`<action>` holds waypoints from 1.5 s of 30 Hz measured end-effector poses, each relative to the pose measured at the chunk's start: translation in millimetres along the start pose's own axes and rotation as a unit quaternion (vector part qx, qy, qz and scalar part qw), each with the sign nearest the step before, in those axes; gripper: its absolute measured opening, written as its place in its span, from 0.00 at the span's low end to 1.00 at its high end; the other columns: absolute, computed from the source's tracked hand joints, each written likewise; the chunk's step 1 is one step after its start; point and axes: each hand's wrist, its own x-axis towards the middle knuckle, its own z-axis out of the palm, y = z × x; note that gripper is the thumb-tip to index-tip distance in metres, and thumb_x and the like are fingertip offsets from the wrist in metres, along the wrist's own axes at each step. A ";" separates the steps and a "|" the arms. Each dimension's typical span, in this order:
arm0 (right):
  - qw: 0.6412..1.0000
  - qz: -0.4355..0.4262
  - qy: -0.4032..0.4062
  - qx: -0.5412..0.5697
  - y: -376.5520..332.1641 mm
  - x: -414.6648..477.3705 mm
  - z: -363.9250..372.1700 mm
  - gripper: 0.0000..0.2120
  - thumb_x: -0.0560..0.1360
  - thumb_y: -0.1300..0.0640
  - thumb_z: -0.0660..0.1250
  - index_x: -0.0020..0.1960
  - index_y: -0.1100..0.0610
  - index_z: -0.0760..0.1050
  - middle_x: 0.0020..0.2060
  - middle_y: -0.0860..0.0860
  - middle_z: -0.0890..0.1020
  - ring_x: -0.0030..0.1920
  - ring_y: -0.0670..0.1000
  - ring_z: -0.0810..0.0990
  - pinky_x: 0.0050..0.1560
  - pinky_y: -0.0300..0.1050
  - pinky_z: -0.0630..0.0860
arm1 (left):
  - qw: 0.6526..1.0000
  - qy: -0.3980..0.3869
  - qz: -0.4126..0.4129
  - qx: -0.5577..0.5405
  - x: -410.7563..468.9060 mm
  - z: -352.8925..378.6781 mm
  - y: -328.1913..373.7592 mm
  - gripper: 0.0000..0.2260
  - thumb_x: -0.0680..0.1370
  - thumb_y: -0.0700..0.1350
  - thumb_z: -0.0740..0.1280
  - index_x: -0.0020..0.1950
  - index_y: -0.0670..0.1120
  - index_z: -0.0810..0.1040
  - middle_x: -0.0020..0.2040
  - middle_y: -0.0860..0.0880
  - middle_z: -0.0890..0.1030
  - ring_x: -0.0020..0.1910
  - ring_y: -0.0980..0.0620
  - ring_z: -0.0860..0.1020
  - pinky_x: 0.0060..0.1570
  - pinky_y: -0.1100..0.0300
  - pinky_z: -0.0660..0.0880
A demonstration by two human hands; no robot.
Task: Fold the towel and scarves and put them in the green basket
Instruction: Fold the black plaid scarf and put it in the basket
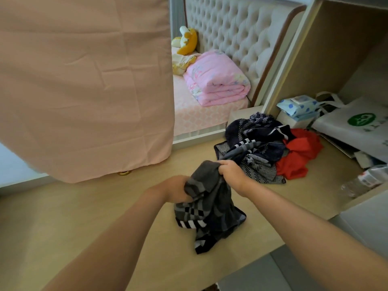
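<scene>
A dark grey scarf with black-and-white checks [210, 208] hangs bunched over the wooden desk [84, 217], its lower end resting on the surface. My left hand [176, 189] grips its left side and my right hand [231, 172] pinches its top edge. Behind my right hand lies a heap of navy and grey patterned cloths [254, 143], with a red cloth [298, 154] beside it on the right. No green basket is in view.
A pink curtain [84, 85] hangs at the left over the desk's far edge. A bed with a folded pink quilt [216, 80] lies beyond. On the right stand a white bag with a green logo [357, 127], a wipes pack [300, 106] and a plastic bottle [365, 181].
</scene>
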 end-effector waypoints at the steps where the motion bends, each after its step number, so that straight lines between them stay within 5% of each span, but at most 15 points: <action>1: 1.000 0.003 0.014 0.027 0.0 -0.8 -8.6 0.14 0.76 0.68 0.55 0.45 0.62 0.79 0.37 0.56 0.80 0.40 0.54 0.77 0.41 0.45 0.69 | 0.999 -0.017 -0.015 0.026 4.5 5.0 -0.1 0.11 0.73 0.49 0.72 0.53 0.50 0.78 0.51 0.52 0.80 0.50 0.50 0.78 0.48 0.57 0.74; 4: 0.999 -0.015 0.037 0.020 4.6 -0.1 -30.7 0.13 0.78 0.61 0.58 0.36 0.64 0.71 0.33 0.57 0.75 0.37 0.56 0.72 0.40 0.47 0.65 | 0.999 -0.005 -0.047 -0.001 7.8 11.4 1.0 0.12 0.78 0.51 0.67 0.53 0.44 0.81 0.50 0.47 0.82 0.50 0.48 0.79 0.52 0.54 0.75; 6: 1.000 -0.013 0.022 -0.018 11.6 1.7 -39.2 0.19 0.79 0.49 0.63 0.41 0.65 0.76 0.39 0.61 0.80 0.41 0.61 0.79 0.43 0.48 0.70 | 0.995 0.056 -0.053 -0.059 -0.2 4.0 0.0 0.11 0.80 0.50 0.64 0.52 0.44 0.80 0.49 0.47 0.82 0.49 0.47 0.79 0.52 0.53 0.75; 8: 0.991 -0.006 -0.003 -0.134 15.0 -0.3 -37.6 0.23 0.72 0.36 0.68 0.46 0.58 0.80 0.42 0.55 0.84 0.45 0.56 0.82 0.43 0.46 0.74 | 0.986 0.138 -0.056 -0.073 -15.6 -9.7 -3.0 0.08 0.81 0.46 0.61 0.49 0.44 0.79 0.46 0.46 0.82 0.46 0.47 0.79 0.45 0.56 0.73; 10: 0.975 -0.005 0.004 -0.224 16.0 -1.5 -26.6 0.20 0.72 0.34 0.68 0.43 0.52 0.79 0.39 0.49 0.83 0.42 0.50 0.81 0.40 0.46 0.73 | 0.978 0.195 -0.047 -0.061 -34.9 -24.9 -7.0 0.07 0.80 0.42 0.61 0.45 0.47 0.77 0.43 0.47 0.80 0.43 0.48 0.77 0.39 0.59 0.70; 15: 0.961 -0.016 -0.013 -0.276 0.1 -10.9 30.0 0.24 0.78 0.36 0.61 0.35 0.54 0.72 0.32 0.51 0.77 0.36 0.53 0.76 0.37 0.47 0.68 | 0.963 0.263 -0.057 0.008 -80.6 -57.1 -20.2 0.09 0.77 0.42 0.62 0.36 0.50 0.73 0.35 0.49 0.76 0.38 0.48 0.75 0.33 0.58 0.66; 21: 0.934 0.003 -0.067 -0.350 13.8 -9.8 66.2 0.17 0.80 0.42 0.61 0.55 0.55 0.79 0.49 0.53 0.82 0.51 0.58 0.79 0.50 0.50 0.77 | 0.981 0.133 -0.120 0.074 -87.4 -47.6 -46.7 0.08 0.78 0.44 0.62 0.49 0.43 0.80 0.47 0.45 0.81 0.45 0.46 0.77 0.41 0.56 0.71; 25: 0.926 0.012 -0.086 -0.367 24.8 -3.9 40.4 0.11 0.80 0.51 0.62 0.40 0.51 0.74 0.42 0.52 0.79 0.47 0.56 0.78 0.42 0.46 0.71 | 0.987 0.086 -0.099 0.092 -57.7 -27.0 -43.9 0.09 0.78 0.45 0.62 0.54 0.49 0.81 0.52 0.48 0.81 0.51 0.48 0.76 0.46 0.57 0.71; 28: 0.941 0.047 -0.089 -0.322 36.2 9.9 5.1 0.06 0.76 0.57 0.62 0.46 0.50 0.78 0.45 0.49 0.80 0.50 0.53 0.79 0.44 0.45 0.73 | 0.991 0.075 -0.095 0.057 -18.8 -21.2 -28.2 0.10 0.79 0.48 0.62 0.57 0.53 0.80 0.57 0.50 0.80 0.53 0.50 0.75 0.50 0.58 0.70; 32: 0.951 0.073 -0.035 -0.299 63.2 45.3 -48.5 0.16 0.75 0.60 0.60 0.59 0.49 0.78 0.57 0.49 0.79 0.59 0.51 0.76 0.59 0.45 0.74 | 0.993 0.056 -0.101 0.027 54.0 -16.7 5.1 0.14 0.77 0.45 0.59 0.59 0.56 0.78 0.61 0.50 0.78 0.55 0.50 0.76 0.55 0.57 0.72; 39: 0.907 0.024 0.025 -0.420 118.1 123.1 -120.4 0.22 0.77 0.59 0.62 0.70 0.47 0.70 0.71 0.48 0.68 0.68 0.56 0.73 0.62 0.50 0.72 | 0.994 0.049 -0.079 0.061 188.8 9.7 65.2 0.21 0.78 0.42 0.59 0.72 0.52 0.69 0.64 0.46 0.77 0.59 0.44 0.76 0.55 0.53 0.74; 45: 0.840 0.015 -0.019 -0.542 149.1 185.0 -134.5 0.37 0.79 0.56 0.64 0.80 0.43 0.47 0.77 0.52 0.56 0.64 0.58 0.75 0.54 0.53 0.77 | 0.995 0.046 -0.066 0.059 253.7 35.7 72.7 0.25 0.79 0.46 0.62 0.76 0.50 0.62 0.70 0.47 0.71 0.64 0.44 0.73 0.60 0.50 0.73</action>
